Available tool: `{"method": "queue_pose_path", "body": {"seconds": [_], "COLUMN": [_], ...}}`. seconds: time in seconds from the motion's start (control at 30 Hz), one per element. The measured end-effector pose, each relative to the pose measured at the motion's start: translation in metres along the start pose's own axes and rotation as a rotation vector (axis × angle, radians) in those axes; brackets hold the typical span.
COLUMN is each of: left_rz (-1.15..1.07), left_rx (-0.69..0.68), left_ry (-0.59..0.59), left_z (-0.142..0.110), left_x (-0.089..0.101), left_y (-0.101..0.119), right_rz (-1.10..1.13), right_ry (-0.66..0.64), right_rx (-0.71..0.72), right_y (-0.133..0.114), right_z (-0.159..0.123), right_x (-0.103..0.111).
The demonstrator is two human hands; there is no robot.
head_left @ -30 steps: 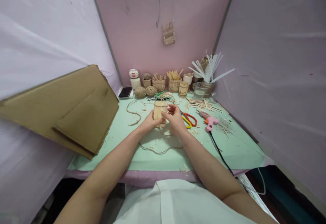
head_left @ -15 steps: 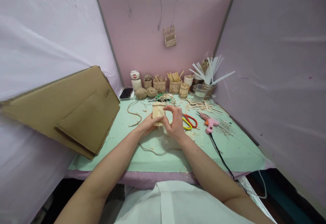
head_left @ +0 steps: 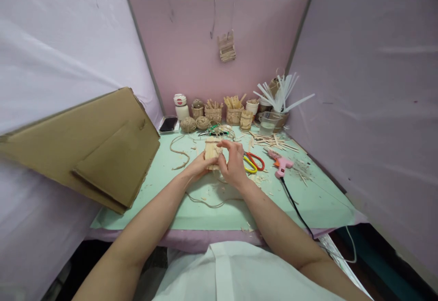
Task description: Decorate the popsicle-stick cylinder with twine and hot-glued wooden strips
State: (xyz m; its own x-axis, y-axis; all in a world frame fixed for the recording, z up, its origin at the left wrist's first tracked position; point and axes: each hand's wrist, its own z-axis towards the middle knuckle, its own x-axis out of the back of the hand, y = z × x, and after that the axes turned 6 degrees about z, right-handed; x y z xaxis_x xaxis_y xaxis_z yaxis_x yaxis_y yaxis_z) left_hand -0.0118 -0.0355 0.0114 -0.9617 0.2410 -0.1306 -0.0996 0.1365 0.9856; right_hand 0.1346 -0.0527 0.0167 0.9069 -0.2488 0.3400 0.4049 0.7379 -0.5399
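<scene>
Low over the middle of the table, my left hand [head_left: 200,166] grips a small piece made of pale wooden sticks [head_left: 211,148], thumb across its front. A twine-like band runs along the piece's top edge. My right hand [head_left: 233,162] is at its right side, index finger bent onto the upper front and thumb against the lower right edge. The other right fingers are curled. A loose length of twine [head_left: 214,207] trails on the table below both hands. Just right of my right hand lie scissors [head_left: 255,161] with red and yellow handles.
A pink glue gun [head_left: 283,164] with a black cord lies on the right, near scattered thin sticks [head_left: 273,140]. Twine balls [head_left: 188,124], stick-filled baskets [head_left: 213,115] and a tub of white strips [head_left: 279,121] line the back. Cardboard [head_left: 112,155] leans at left.
My right index finger has shifted slightly left over the front of the wooden piece. My left hand keeps its hold. The whole view has shifted slightly.
</scene>
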Motion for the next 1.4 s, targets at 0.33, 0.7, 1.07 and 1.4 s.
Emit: {"method": "queue_pose_path", "body": {"seconds": [0.33, 0.7, 1.07, 1.4], "left_rz": [-0.006, 0.006, 0.0, -0.022], "left_rx": [0.022, 0.025, 0.011, 0.023], "left_ry": [-0.001, -0.001, -0.03, -0.033], "left_z": [-0.001, -0.0006, 0.0009, -0.0002], "left_x": [-0.0001, 0.0016, 0.0036, 0.0046], "left_y": [0.0013, 0.0004, -0.001, 0.0017], "right_rz": [-0.035, -0.026, -0.002, 0.103], "right_ry": [-0.051, -0.068, -0.008, 0.139], "right_rx": [-0.039, -0.041, -0.042, 0.003], "right_y": [0.0001, -0.0014, -0.0015, 0.0014], "right_z": [-0.0004, -0.0005, -0.0015, -0.0056], "right_x": [-0.0007, -0.0014, -0.0011, -0.0028]}}
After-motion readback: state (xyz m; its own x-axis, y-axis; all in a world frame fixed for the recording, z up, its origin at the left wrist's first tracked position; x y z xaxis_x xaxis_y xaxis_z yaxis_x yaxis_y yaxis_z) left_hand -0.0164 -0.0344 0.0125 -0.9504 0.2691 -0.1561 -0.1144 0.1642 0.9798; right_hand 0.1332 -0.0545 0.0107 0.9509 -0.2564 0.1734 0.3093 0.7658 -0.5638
